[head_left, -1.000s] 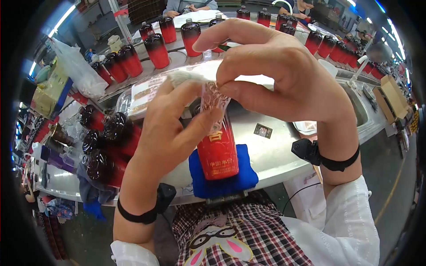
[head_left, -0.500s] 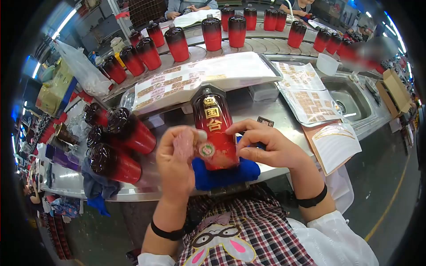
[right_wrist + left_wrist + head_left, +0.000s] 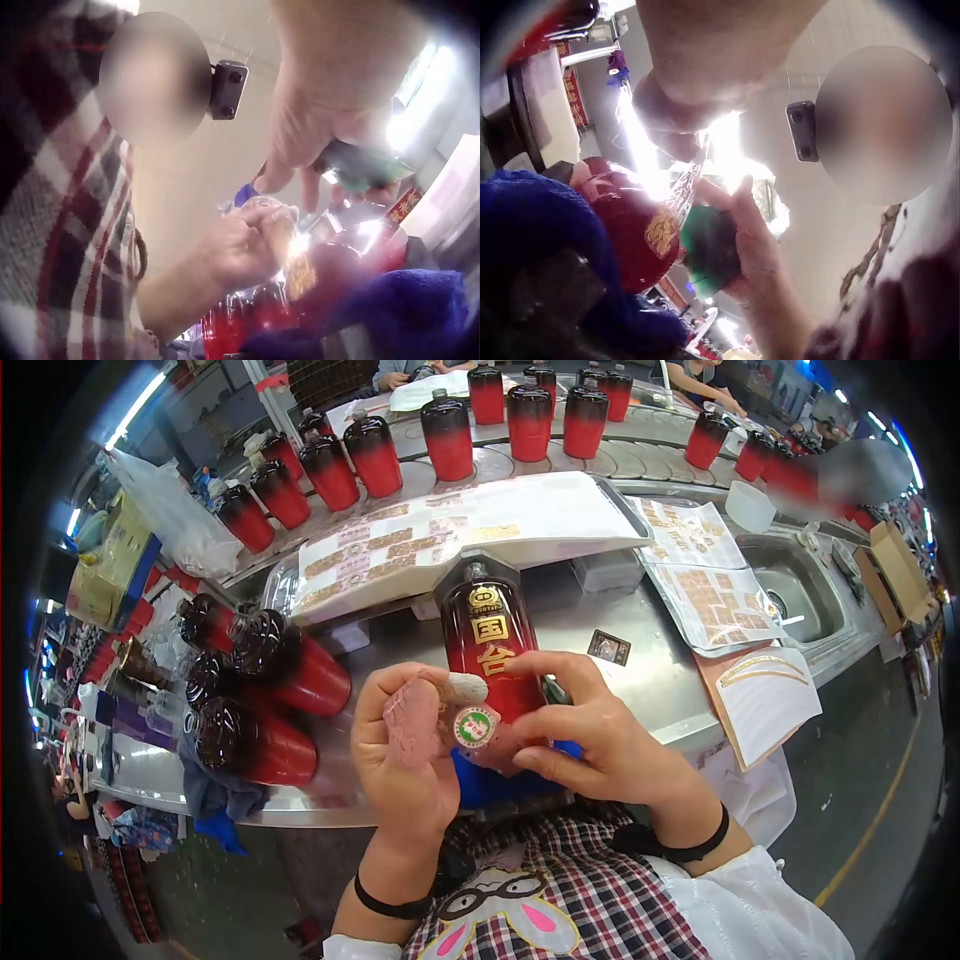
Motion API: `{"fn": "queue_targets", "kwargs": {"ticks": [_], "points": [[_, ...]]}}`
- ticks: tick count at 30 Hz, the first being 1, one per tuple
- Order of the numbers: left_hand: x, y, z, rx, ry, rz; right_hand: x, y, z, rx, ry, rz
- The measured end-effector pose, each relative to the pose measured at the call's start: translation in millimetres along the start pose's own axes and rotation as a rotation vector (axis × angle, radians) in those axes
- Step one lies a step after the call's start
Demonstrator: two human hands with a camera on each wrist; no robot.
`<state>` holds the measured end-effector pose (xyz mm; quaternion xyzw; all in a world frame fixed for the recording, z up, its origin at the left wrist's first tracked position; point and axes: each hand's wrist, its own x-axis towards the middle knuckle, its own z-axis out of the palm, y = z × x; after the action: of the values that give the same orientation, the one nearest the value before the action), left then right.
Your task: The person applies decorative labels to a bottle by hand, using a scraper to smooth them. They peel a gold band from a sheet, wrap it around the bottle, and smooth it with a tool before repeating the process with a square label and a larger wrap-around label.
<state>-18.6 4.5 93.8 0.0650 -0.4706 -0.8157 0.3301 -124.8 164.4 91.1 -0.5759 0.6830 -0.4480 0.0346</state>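
Fingers of my left hand [image 3: 400, 790] curl round a crumpled pink piece [image 3: 412, 710], film by the look, can't confirm; index tip is under something whitish. Beside it a round green-and-white seal sticker [image 3: 475, 728] sits on translucent film, face up, probably held flat so it's readable and uncreased. Right hand [image 3: 615, 750]: fingers bent round a dark green item [image 3: 711, 251], type unclear, likely parked in the palm to spare thumb and index. Those two reach the film's right edge; can't tell if they pinch it.

Red-and-black liquor bottle [image 3: 487, 605], gold characters facing up, lies centre frame behind my hands, lower end toward me. Neck end sits at a dark-edged rest, blue cloth [image 3: 500, 788] under the base; I'd guess rest stops rolling, cloth saves the glaze.

Label tray [image 3: 545, 500], upper centre, sheets spread flat, presumably for quick picking. Second label tray [image 3: 690, 638] right of centre. Small dark card [image 3: 609, 647] just right of bottle. More red-and-black bottles [image 3: 265, 745] lie close together at left, likely parked within reach. Upright ones [image 3: 447, 445] line the top of the frame.
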Motion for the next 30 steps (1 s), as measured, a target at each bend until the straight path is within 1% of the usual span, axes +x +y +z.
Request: {"fn": "queue_targets", "kwargs": {"ticks": [1,3,5,6,8,12,13,15,21,27,30], "points": [[0.9,-1.2,-0.4,-0.017,0.017,-0.008,-3.0,1.2,1.1,0.080,0.026,0.038],[0.5,-5.2,-3.4,-0.050,0.053,-0.026,-6.5,6.0,-6.5,0.161,0.016,0.101],[-1.3,-9.3,-11.0,-0.044,0.033,-0.063,-9.2,9.2,-18.8,0.261,-0.010,0.169],[-2.8,-11.7,-14.4,-0.043,0.022,-0.080,-10.4,11.6,-21.9,0.262,0.005,0.200],[-6.6,-16.4,-15.8,0.077,0.071,-0.081,-12.3,16.5,-25.5,0.267,0.032,0.264],[-12.6,-25.7,-28.2,0.266,0.094,-0.111,-12.5,34.3,-26.6,0.136,0.049,0.264],[-12.9,-27.6,-30.6,0.282,0.097,-0.108,-11.8,35.6,-25.8,0.167,0.060,0.298],[-13.1,-29.9,-34.5,0.315,0.104,-0.100,-10.8,41.7,-23.9,0.102,0.053,0.277],[-12.3,-33.0,-37.2,0.357,0.136,-0.130,-9.3,51.2,-19.3,0.026,0.071,0.273],[-12.9,-36.9,-37.7,0.391,0.137,-0.104,-10.0,52.9,-19.8,0.022,0.077,0.291],[-13.0,-38.7,-41.9,0.423,0.102,-0.102,-11.0,53.7,-19.3,0.006,0.073,0.295]]}}
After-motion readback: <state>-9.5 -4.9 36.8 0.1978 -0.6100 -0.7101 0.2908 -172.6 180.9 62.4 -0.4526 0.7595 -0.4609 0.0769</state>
